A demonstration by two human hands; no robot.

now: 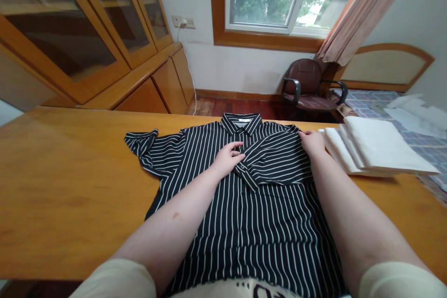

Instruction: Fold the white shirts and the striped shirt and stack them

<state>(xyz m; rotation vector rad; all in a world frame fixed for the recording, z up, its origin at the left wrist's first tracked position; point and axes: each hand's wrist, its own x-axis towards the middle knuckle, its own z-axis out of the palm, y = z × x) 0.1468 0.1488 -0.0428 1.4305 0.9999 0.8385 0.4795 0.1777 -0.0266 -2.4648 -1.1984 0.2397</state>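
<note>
"Shirt (275,219) first: where does it lie?"

"Front up on the wooden table (70,186), its collar (228,125) toward the far edge and its body running to the near side, where the hem is hidden."

"And the sleeves?"

"The right sleeve (282,160) is laid inward over the chest, with its cuff (250,179) close to the button front. The left sleeve (167,151) lies out to the left, its end bent over and rumpled."

"What are the hands doing?"

"The right hand (312,143) seems to pinch the cloth at the shoulder fold, just beside the white stack (384,142). The left hand (226,160) is at the cuff, fingers curled, thumb and forefinger parted a little. Whether it grips the cloth or only rests there, I can't tell."

"So which step would you call this?"

"Setting the right sleeve across the front, I'd judge; it looks nearly in place, while the left one is not yet turned in."

"What does the next move call for?"

"Probably a light touch: settle the cuff flat, let the fold at the shoulder go without dragging it, and smooth the creases. After that, the left sleeve would need straightening before it could cross over likewise."
</note>
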